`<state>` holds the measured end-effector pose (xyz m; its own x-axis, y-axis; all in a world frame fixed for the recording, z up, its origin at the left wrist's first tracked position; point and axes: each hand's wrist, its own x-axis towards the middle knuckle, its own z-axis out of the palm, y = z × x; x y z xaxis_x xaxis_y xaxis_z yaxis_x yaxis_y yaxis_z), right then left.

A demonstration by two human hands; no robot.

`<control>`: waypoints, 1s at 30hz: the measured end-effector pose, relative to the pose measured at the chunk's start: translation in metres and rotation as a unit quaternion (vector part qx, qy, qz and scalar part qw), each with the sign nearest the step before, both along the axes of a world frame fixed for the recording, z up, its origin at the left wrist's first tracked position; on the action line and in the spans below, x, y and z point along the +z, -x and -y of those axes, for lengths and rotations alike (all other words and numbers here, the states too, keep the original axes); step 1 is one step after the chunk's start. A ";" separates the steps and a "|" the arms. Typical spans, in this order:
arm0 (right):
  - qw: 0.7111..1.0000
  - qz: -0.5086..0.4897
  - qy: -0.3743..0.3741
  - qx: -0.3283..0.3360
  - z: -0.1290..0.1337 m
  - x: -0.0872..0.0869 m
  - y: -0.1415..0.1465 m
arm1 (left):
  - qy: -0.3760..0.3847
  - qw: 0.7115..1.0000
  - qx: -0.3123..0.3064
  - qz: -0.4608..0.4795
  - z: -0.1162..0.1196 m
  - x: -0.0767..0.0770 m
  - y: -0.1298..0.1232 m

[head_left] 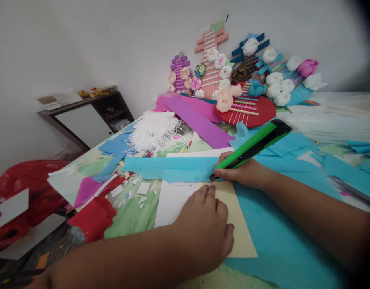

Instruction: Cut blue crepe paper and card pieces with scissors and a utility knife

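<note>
Right at the lower edge of the blue strip (pixel 172 166), towards its right end, is the tip of the green-and-black tool (pixel 251 148) I've got in my right hand (pixel 242 172). It points down and to the left, long axis on a diagonal, with the fat butt end sticking up to the right. I'm pinching it low down between thumb and fingers. Can't tell if the tip actually touches paper.

The strip's long axis goes left to right, across the 2 sheets under it: a white sheet (pixel 169 204) and a cream sheet (pixel 242 237). My left hand (pixel 203 228) is palm down on those 2, just below the tip, 4 fingers close together and a bit bent, thumb off to the right.

Room-wise, the strip's left end runs out past the white sheet, near the white string pile (pixel 154 132) and over some scraps (pixel 142 188). To the right of the cream sheet's slanted edge there's a wide flat stretch of blue paper (pixel 272 237), with my right forearm over its upper part.
</note>
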<state>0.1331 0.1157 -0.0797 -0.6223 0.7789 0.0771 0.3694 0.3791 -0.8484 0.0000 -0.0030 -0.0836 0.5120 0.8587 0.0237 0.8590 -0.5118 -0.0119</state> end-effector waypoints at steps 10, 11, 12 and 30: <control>0.999 -0.037 0.028 -0.007 -0.002 -0.004 -0.004 | 0.005 1.000 0.006 -0.001 0.001 0.002 0.002; 0.999 -0.041 0.031 -0.007 -0.002 -0.004 -0.005 | 0.004 1.000 0.006 -0.003 0.001 0.002 0.002; 0.999 -0.041 0.032 -0.006 -0.003 -0.004 -0.005 | 0.001 1.000 0.007 -0.004 0.001 0.002 0.001; 0.999 -0.025 0.041 0.024 -0.004 -0.003 -0.010 | -0.013 1.000 0.009 -0.009 0.002 0.001 0.000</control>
